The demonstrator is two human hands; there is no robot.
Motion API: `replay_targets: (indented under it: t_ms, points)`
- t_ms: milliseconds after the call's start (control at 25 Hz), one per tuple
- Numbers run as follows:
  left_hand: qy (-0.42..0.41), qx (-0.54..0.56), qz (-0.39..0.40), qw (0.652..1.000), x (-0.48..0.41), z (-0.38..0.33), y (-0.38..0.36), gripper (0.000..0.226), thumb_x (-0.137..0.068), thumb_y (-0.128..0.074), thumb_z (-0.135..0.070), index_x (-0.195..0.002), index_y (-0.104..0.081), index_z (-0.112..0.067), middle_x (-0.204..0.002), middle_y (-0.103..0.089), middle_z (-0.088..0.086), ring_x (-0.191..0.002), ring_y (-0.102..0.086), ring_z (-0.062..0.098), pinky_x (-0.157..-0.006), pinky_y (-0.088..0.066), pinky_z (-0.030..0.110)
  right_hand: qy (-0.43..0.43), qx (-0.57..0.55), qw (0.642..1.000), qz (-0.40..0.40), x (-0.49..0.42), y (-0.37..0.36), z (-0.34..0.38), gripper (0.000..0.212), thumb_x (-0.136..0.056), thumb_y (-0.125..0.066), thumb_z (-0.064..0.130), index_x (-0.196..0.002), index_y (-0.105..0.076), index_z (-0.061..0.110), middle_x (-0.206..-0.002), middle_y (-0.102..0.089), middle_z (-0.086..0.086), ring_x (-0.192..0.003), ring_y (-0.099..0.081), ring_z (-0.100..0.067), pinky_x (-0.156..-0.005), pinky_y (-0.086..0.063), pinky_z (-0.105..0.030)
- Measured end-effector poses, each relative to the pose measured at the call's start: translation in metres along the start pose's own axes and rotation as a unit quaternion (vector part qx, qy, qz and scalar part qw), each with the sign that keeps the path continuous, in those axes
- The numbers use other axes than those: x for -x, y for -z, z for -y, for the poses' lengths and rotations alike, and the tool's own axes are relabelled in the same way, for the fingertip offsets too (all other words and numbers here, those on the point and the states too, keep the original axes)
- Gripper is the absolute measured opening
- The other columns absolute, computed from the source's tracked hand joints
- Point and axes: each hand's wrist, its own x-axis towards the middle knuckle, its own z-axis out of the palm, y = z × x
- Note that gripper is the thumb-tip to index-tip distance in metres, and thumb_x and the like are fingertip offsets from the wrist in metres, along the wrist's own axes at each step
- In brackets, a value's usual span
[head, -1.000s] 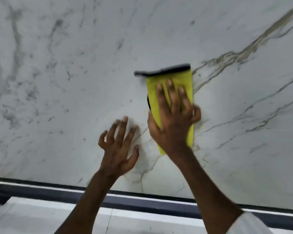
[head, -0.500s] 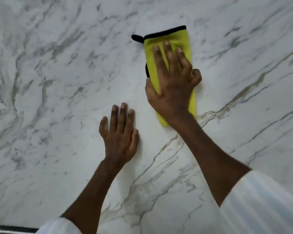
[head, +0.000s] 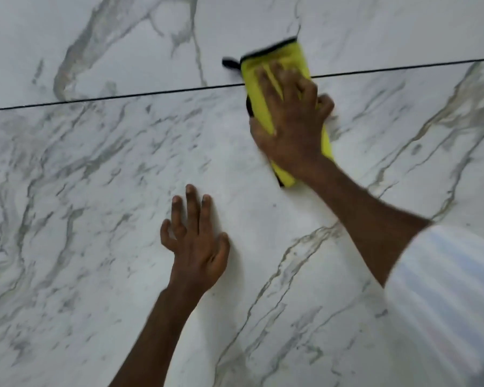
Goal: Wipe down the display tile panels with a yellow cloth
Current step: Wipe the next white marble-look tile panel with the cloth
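Yellow cloth (head: pixel 280 55), pressed flat under rt hand (head: pixel 294 127) w/ straight fingers, has slid up to 1 o'clock across the seam (head: pixel 123 96) onto upper panel (head: pixel 109 37); lt hand (head: pixel 199 247), fingers spread, braces lower panel (head: pixel 95 191) at 6, so wiping prob. carries on upward.

Yellow cloth (head: pixel 280 55) lies flat across the seam (head: pixel 151 93) between 2 tile panels (head: pixel 123 177).

Right hand (head: pixel 294 121) presses a yellow cloth (head: pixel 274 68) across the dark joint (head: pixel 123 96) between marble tile panels (head: pixel 81 177); left hand (head: pixel 196 247) rests flat below.
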Motion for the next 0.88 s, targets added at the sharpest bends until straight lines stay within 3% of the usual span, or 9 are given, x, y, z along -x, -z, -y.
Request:
replay_targets:
  t_ms: [160,280,440,520,720,880]
  points:
    - [-0.083,-0.006,-0.038,0.996,-0.055,-0.047,0.0,0.069,-0.1,-0.044,-0.041,-0.161,-0.035,-0.012,-0.173,-0.013,0.013,-0.161,-0.01,0.034,-0.117,-0.02,0.062,0.001,0.023,1.0,0.007,-0.007,0.007,-0.019,0.076,-0.089,-0.052,0.056,-0.159,-0.041,0.028,-0.165,-0.04,0.002,-0.146,-0.035,-0.024,-0.1,-0.036,-0.054]
    - [-0.108,-0.072,-0.054,0.99,-0.056,-0.059,-0.024,0.07,-0.104,-0.044,-0.045,-0.163,-0.03,-0.01,-0.172,-0.021,0.013,-0.16,-0.013,0.038,-0.118,-0.021,0.069,-0.032,0.023,0.999,0.001,0.098,0.017,-0.031,0.072,-0.094,-0.054,0.052,-0.159,-0.042,0.024,-0.165,-0.039,-0.002,-0.148,-0.042,-0.03,-0.104,-0.036,-0.057]
    - [-0.109,-0.099,-0.06,0.987,-0.05,-0.049,-0.031,0.07,-0.106,-0.041,-0.047,-0.163,-0.027,-0.008,-0.171,-0.023,0.014,-0.159,-0.015,0.041,-0.121,-0.018,0.069,-0.06,0.058,0.996,0.039,0.234,0.04,-0.031,0.074,-0.093,-0.061,0.049,-0.159,-0.041,0.021,-0.162,-0.044,-0.008,-0.143,-0.044,-0.034,-0.102,-0.036,-0.059]
    - [-0.113,-0.094,-0.06,0.987,-0.051,-0.052,-0.028,0.07,-0.107,-0.041,-0.046,-0.163,-0.028,-0.007,-0.171,-0.023,0.015,-0.159,-0.016,0.042,-0.121,-0.018,0.07,-0.068,0.048,0.996,0.037,0.203,0.034,-0.033,0.073,-0.092,-0.059,0.05,-0.157,-0.043,0.021,-0.16,-0.046,-0.009,-0.141,-0.042,-0.035,-0.102,-0.038,-0.059]
    - [-0.112,-0.077,-0.068,0.988,-0.048,-0.051,-0.032,0.07,-0.107,-0.042,-0.046,-0.163,-0.028,-0.007,-0.171,-0.024,0.015,-0.159,-0.015,0.041,-0.12,-0.019,0.07,-0.112,0.026,0.993,-0.002,0.021,0.018,-0.049,0.076,-0.089,-0.052,0.057,-0.157,-0.046,0.025,-0.163,-0.043,-0.004,-0.142,-0.038,-0.03,-0.1,-0.035,-0.054]
    - [-0.111,-0.099,-0.065,0.987,-0.052,-0.05,-0.033,0.07,-0.108,-0.041,-0.045,-0.163,-0.026,-0.006,-0.17,-0.023,0.017,-0.157,-0.018,0.046,-0.12,-0.018,0.071,-0.087,0.048,0.995,-0.017,0.091,0.021,-0.037,0.072,-0.093,-0.054,0.055,-0.157,-0.047,0.023,-0.163,-0.043,-0.004,-0.146,-0.043,-0.03,-0.103,-0.036,-0.055]
